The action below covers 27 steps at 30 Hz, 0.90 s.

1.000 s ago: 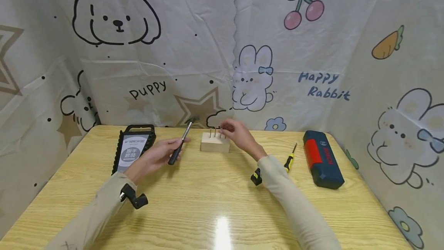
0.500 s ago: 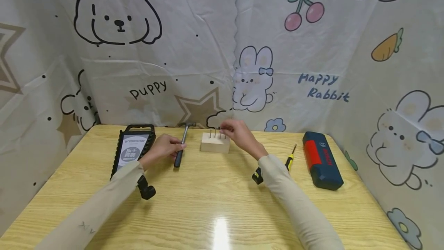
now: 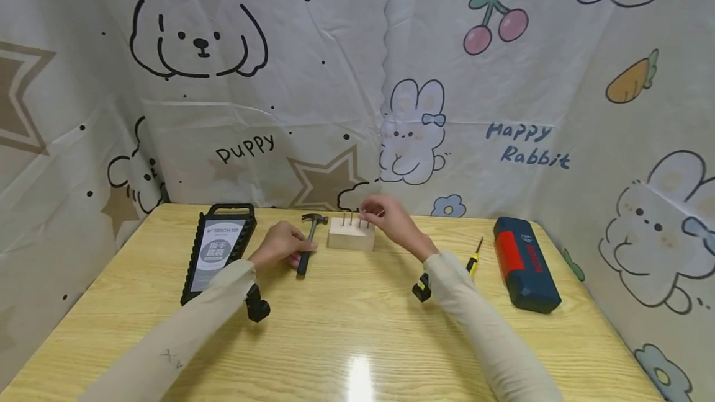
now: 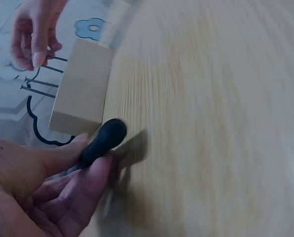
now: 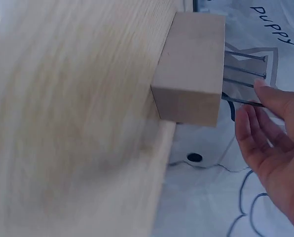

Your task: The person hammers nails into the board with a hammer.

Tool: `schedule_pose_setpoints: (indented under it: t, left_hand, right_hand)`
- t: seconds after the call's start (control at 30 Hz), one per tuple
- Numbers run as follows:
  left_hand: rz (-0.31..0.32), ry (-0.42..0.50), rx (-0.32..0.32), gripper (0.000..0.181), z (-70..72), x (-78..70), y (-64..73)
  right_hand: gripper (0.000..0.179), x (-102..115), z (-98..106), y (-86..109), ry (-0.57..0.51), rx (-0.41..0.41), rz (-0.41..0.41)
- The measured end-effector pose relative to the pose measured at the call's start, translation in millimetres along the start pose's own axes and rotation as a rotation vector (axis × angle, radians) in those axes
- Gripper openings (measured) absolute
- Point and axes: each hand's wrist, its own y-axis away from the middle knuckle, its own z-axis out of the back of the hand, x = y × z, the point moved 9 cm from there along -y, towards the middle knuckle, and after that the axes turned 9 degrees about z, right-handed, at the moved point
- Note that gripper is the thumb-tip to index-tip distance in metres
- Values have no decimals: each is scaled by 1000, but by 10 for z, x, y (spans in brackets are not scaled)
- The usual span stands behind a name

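My left hand (image 3: 282, 244) pinches the black handle of a claw hammer (image 3: 303, 263) between thumb and fingers. The hammer's metal head points toward the back wall, left of a pale wooden block (image 3: 350, 237). Several nails (image 5: 245, 71) stand in a row in the block's top. At the row's right end, my right hand (image 3: 389, 219) pinches a nail (image 5: 241, 102) with thumb and fingertips. In the left wrist view the handle's rounded butt (image 4: 111, 133) faces the camera, with the block (image 4: 83, 86) beyond it.
A black wrench set case (image 3: 216, 253) lies to the left. On the right are a yellow-and-black screwdriver (image 3: 473, 262), partly behind the right sleeve, and a dark blue and red Bosch case (image 3: 526, 263). A printed cloth wall (image 3: 329, 104) stands behind the table.
My left hand has moved right with the hammer, bringing it closer to the block. The hammer has turned more upright in view, its head now lower. My right hand stays at the nail.
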Motion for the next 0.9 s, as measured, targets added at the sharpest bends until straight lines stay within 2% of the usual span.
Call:
schedule_pose_setpoints:
  t: [0.13,0.23,0.57,0.73,0.9]
  left_hand:
    - [-57,-100,-20,21,-19,-101,24]
    - [-53,-110,-18,20,-71,-105,28]
    - [-37,-77,-79,20,-164,-128,-13]
    - [-30,-98,-83,21,-145,-113,-20]
    - [-20,-118,-90,22,-100,-89,-18]
  right_hand:
    - [9,-164,-11,92,-127,-43,-110]
    - [8,-265,-39,158,-170,-48,-154]
    - [8,-281,-21,213,-195,-96,-172]
    - [9,-250,-26,200,-227,-86,-183]
    - [9,-230,-2,192,-191,-64,-186]
